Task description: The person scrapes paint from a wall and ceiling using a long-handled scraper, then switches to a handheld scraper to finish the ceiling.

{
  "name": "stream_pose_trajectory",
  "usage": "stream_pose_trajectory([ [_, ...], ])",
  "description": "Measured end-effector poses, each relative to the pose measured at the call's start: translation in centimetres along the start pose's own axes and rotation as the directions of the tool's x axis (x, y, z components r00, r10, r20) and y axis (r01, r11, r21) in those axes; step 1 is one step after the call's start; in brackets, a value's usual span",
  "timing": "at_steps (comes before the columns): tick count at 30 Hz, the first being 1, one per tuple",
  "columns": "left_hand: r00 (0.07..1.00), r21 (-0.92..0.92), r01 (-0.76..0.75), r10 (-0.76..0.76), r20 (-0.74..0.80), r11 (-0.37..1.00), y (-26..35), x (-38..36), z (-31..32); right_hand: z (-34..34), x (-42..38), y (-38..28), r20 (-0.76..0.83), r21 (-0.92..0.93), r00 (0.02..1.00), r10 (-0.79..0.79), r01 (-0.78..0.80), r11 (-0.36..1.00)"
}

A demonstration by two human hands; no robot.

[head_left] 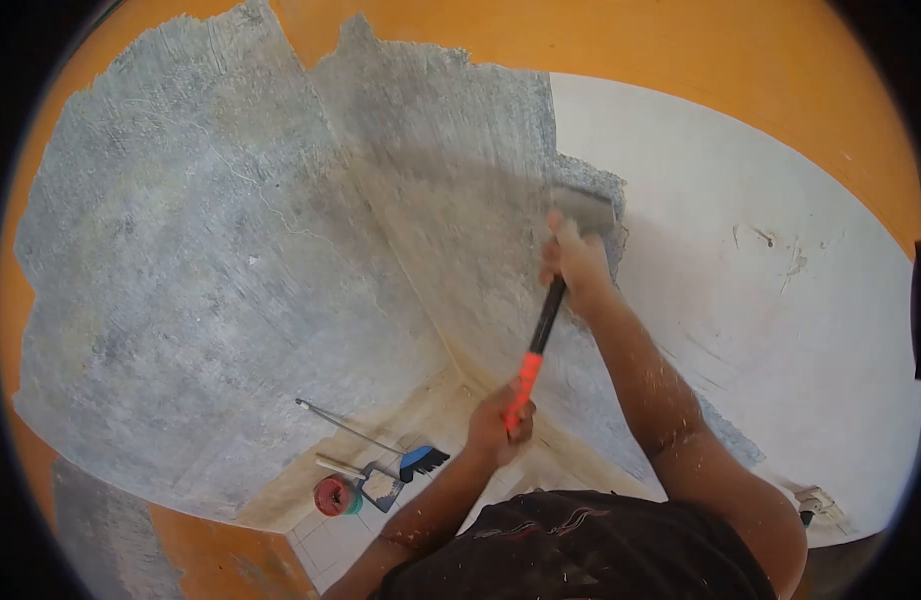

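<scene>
My left hand [495, 428] is wrapped round the red grip at the lower end of a long-handled scraper [548, 318]. Higher up, my right hand [581, 262] grips the black shaft close to the head, slightly blurred. The wide grey scraper blade [585, 208] lies against the wall, along the border between bare grey plaster [451, 170] and white paint [711, 240]. The blade's exact contact edge is hard to make out.
Orange paint [631, 40] runs above the scraped area. Down in the corner, on the tiled floor [326, 545], are a blue-and-black broom [423, 460], a dustpan [381, 487] and a red bucket [336, 495]. A wall opening with wires [821, 505] sits low right.
</scene>
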State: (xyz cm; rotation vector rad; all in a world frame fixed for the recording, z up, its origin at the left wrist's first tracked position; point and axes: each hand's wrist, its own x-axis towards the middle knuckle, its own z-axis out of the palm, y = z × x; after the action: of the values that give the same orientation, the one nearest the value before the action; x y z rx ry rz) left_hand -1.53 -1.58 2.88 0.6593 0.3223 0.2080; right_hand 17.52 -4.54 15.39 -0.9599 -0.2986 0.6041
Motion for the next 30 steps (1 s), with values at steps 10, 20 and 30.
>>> stream_pose_trajectory([
  [10, 0.999, 0.048, -0.001, 0.003, -0.040, 0.999, 0.8, -1.1, 0.4, -1.1, -0.2, 0.9, 0.030, 0.112, 0.999, -0.014, 0.011, 0.994],
  [20, 0.997, 0.055, -0.076, 0.076, 0.002, 0.996, 0.8, -0.9, 1.1, 0.1, 0.2, -0.4, 0.018, 0.094, 0.998, -0.064, 0.062, 0.994],
  [30, 0.987, 0.126, -0.141, 0.149, -0.061, 0.982, 3.0, -1.6, 2.0, 1.6, -0.2, -1.1, 0.042, 0.162, 0.997, -0.063, 0.055, 0.985],
])
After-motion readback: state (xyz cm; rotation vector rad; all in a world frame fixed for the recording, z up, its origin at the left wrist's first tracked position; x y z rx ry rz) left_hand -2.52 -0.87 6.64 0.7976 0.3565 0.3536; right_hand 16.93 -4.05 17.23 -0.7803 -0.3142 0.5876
